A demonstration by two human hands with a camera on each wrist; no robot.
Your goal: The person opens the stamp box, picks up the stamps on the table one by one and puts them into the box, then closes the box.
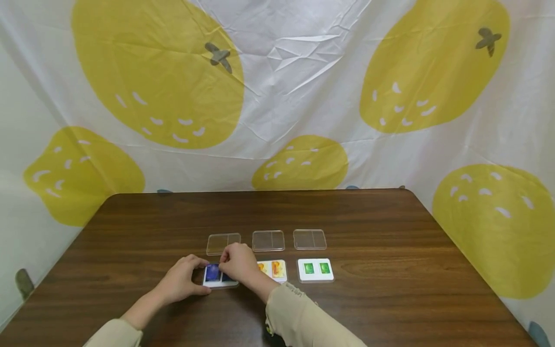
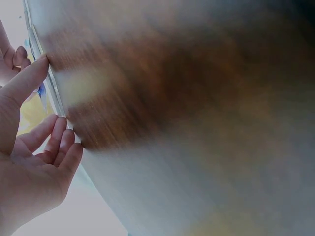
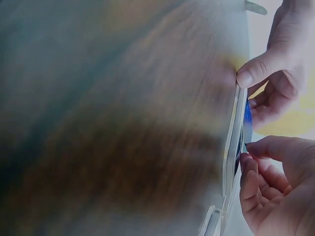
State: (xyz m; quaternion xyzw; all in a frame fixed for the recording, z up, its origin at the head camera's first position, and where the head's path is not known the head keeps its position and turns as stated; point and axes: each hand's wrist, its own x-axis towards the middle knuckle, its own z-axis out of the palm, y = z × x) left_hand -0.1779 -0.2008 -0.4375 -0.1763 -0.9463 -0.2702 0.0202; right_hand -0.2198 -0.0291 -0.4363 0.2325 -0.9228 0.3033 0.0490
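A flat clear case [image 1: 220, 284] with a white insert and two dark blue picture cards lies on the table at the left of a row. My left hand [image 1: 182, 278] holds this case by its left side, thumb at the near edge and fingers at the far edge. Over its right part, my right hand [image 1: 239, 262] pinches the edge of a blue card between thumb and forefinger; the fingertips partly hide it. The other blue card [image 1: 213, 273] shows between the hands. In the right wrist view a blue card [image 3: 247, 115] stands slightly above the case rim.
To the right lie a case with orange pictures [image 1: 278, 270], partly covered by my right arm, and a case with green pictures [image 1: 317, 271]. Three clear lids [image 1: 268, 241] lie in a row behind them on the brown table [image 1: 390, 308]. A lemon-print cloth [image 1: 303, 111] hangs behind.
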